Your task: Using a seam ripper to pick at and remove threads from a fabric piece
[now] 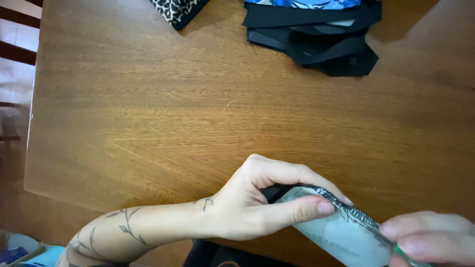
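My left hand point(257, 200) pinches the upper end of a pale grey fabric piece point(341, 237) with a black-and-white patterned edge, thumb on top and fingers curled over it. My right hand point(430, 240) grips the lower right end of the same piece at the frame's bottom right, and a thin green tool point(408, 256) shows between its fingers. The fabric sits just above the near edge of the wooden table point(198, 109).
A stack of black fabric pieces point(316, 39) with a blue printed one on top lies at the far right. A leopard-print piece point(178, 10) pokes in at the top. Chair rails point(17, 49) stand off the table's left edge. A short loose thread point(227, 107) lies mid-table.
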